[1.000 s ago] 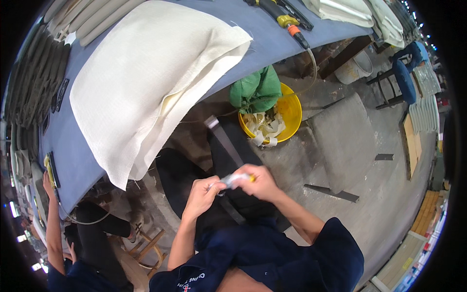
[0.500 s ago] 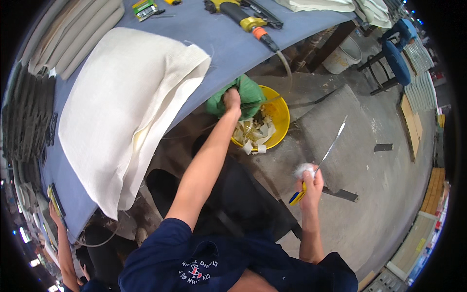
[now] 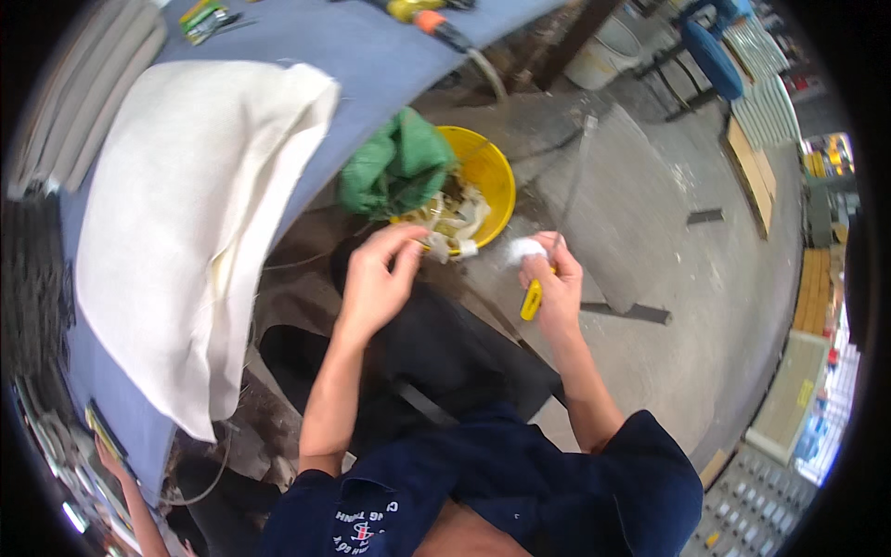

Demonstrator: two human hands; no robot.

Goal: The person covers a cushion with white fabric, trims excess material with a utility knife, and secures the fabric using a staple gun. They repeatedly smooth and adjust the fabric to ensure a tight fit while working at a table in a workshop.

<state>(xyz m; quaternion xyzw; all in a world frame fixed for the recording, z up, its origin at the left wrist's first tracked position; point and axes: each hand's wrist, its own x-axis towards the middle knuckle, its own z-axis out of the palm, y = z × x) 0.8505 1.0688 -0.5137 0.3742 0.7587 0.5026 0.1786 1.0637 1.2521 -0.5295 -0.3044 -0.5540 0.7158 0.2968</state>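
In my right hand (image 3: 557,283) is a long, thin metal-shafted tool (image 3: 576,176) with a yellow handle (image 3: 531,300); its shaft points up and away. A tuft of white fibre stuffing (image 3: 526,249) is pinched in the same hand. My left hand (image 3: 379,283) is closed in front of the yellow bucket (image 3: 501,190), thumb against fingers; what it holds, if anything, cannot be made out. Scraps of pale material (image 3: 469,213) lie in the bucket. A green sack (image 3: 399,167) stands against its left side, beyond my left hand.
A white fabric cushion piece (image 3: 186,223) lies on the blue-topped table (image 3: 385,70) at left. Stacked grey panels (image 3: 102,93) and an air tool (image 3: 427,19) are there too. Another person's arm (image 3: 135,501) reaches in at lower left. A blue chair (image 3: 710,60) stands far right.
My left hand has left the green sack and come back nearer to my body. My right hand has shifted left and up with the tool and stuffing. The whole view has turned to the right.
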